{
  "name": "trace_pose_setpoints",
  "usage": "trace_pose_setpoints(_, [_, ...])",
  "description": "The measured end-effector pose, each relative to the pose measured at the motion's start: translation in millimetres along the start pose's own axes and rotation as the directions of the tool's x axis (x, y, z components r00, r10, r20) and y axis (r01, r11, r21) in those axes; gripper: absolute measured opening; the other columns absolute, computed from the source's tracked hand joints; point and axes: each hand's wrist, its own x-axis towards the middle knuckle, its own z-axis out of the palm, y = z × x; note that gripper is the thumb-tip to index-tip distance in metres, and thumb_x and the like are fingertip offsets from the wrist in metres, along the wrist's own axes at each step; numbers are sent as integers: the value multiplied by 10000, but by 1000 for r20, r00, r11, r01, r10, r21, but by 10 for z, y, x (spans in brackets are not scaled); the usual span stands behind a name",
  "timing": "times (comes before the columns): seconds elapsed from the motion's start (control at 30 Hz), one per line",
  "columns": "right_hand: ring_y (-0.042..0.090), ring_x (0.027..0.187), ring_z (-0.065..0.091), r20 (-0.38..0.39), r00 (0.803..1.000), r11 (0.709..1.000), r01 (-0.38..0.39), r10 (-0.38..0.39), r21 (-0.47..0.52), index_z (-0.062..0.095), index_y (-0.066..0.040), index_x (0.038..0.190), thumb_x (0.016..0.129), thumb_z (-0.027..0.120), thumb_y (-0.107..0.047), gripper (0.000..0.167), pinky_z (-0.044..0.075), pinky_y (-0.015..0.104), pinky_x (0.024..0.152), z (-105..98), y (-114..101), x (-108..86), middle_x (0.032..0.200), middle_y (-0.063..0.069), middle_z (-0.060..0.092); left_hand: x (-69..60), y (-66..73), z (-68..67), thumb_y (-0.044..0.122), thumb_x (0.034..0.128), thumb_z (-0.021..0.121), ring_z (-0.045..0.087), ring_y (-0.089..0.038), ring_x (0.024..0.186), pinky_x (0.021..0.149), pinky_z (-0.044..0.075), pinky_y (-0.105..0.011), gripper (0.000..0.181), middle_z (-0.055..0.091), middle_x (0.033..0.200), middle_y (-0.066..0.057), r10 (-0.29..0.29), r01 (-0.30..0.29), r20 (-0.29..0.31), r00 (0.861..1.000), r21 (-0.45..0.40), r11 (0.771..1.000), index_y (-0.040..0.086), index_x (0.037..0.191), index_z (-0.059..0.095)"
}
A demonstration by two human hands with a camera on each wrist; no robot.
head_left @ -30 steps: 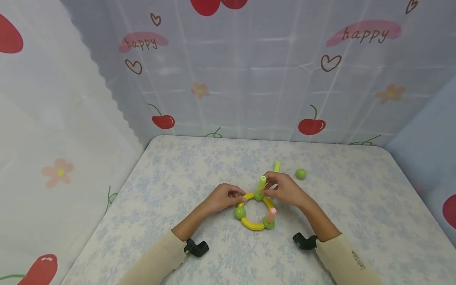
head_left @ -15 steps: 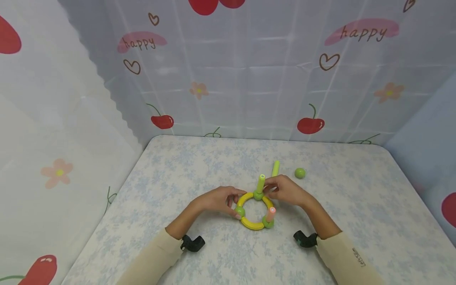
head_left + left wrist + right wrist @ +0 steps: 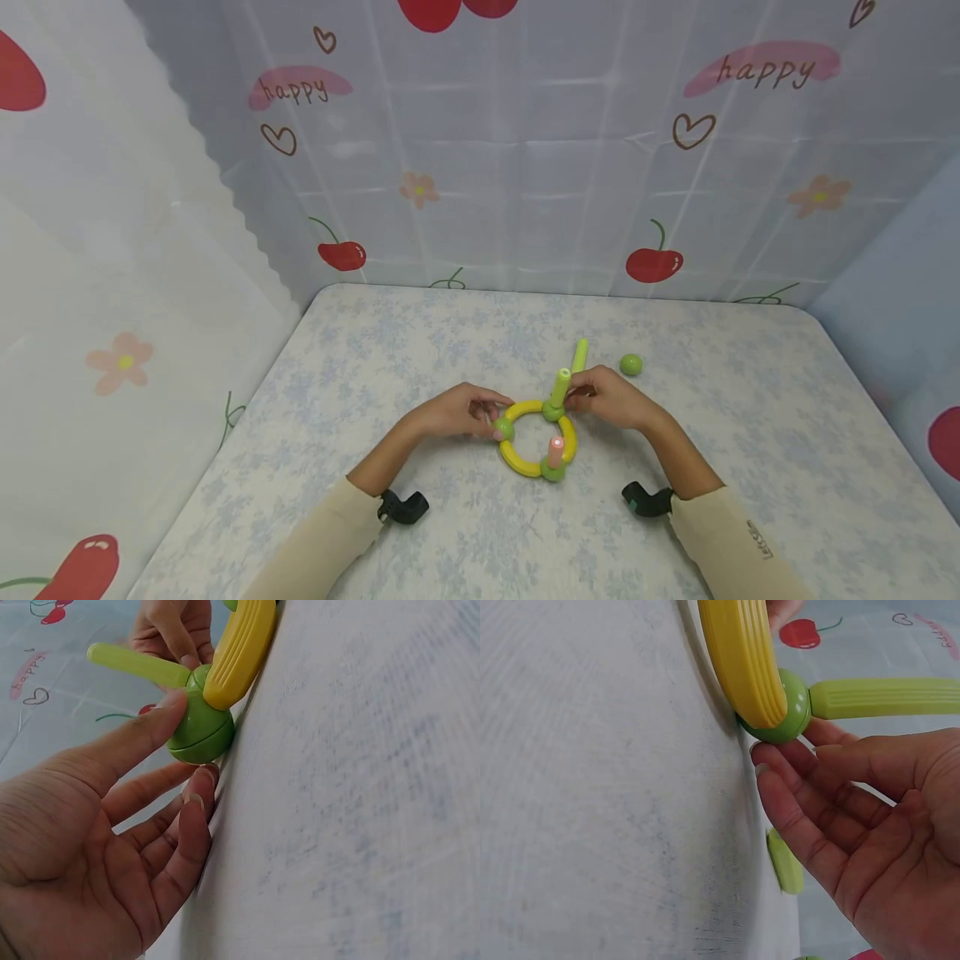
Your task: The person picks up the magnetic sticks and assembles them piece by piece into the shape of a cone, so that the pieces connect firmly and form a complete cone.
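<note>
Worktop [image 3: 420,333] with a blue floral print bears a ring [image 3: 517,462] of curved yellow bars and three green balls. The left hand [image 3: 459,412] pinches the left ball [image 3: 503,429]. The right hand [image 3: 618,400] has its fingertips at the far ball [image 3: 553,412]; whether it grips, I cannot tell. A light-green rod [image 3: 561,387] stands in that ball, a pink rod [image 3: 555,452] in the near ball [image 3: 552,472]. Beyond lie a loose green rod [image 3: 581,353] and, well apart, a loose green ball [image 3: 631,364]
</note>
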Motion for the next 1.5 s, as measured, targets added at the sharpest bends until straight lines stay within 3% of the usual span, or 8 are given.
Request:
trace_pose_setpoints(0.2, [266, 941, 704, 12, 1000, 999, -18, 18, 32, 742, 33, 1080, 946, 582, 74, 213, 554, 336, 783, -1, 63, 4, 990, 108, 753, -1, -70, -20, 191, 923, 776, 603, -134, 614, 554, 525, -283, 402, 683, 954, -29, -36, 32, -50, 998, -85, 996, 77, 1300, 696])
trace_pose_setpoints(0.47, [259, 908, 682, 86, 996, 992, -43, 33, 115, 744, 2, 1082, 964, 576, 49, 211, 569, 373, 810, 34, 105, 3, 974, 77, 744, 9, -108, 12, 244, 943, 758, 639, -192, 591, 521, 537, -318, 338, 714, 883, -29, -79, 65, -157, 984, -96, 993, 107, 1249, 720])
trace_pose_setpoints(0.87, [229, 832, 646, 216, 976, 995, -30, 7, 100, 758, -47, 999, 915, 675, 13, 132, 543, 306, 761, 6, 37, 3, 932, 50, 746, 75, -81, 161, 315, 932, 768, 589, -159, 502, 489, 508, -298, 328, 699, 840, 31, -67, 73, -310, 948, 7, 997, 132, 1202, 743])
trace_pose_setpoints(1.2, [162, 739, 619, 285, 957, 995, -70, 45, 75, 805, -79, 955, 891, 704, 16, 153, 518, 301, 684, -43, -10, -20, 895, 159, 755, 126, -23, 235, 332, 914, 773, 558, -96, 537, 494, 445, -253, 292, 696, 833, 114, -57, 109, -383, 922, 113, 988, 162, 1151, 777])
trace_pose_setpoints(1.37, [116, 723, 600, 321, 947, 996, -25, -4, 86, 819, -92, 951, 888, 700, 29, 181, 489, 245, 669, -25, -27, -42, 901, 160, 762, 131, -1, 281, 349, 896, 791, 471, -70, 545, 493, 377, -233, 319, 679, 837, 150, -51, 123, -393, 918, 158, 980, 171, 1161, 777])
trace_pose_setpoints(1.5, [192, 768, 665, 341, 940, 996, -13, -19, 92, 822, -97, 954, 909, 697, 3, 166, 506, 258, 676, -21, -55, -42, 899, 170, 763, 127, 4, 288, 351, 900, 794, 497, -70, 581, 508, 403, -233, 348, 682, 888, 120, -24, 102, -385, 922, 184, 978, 167, 1194, 767])
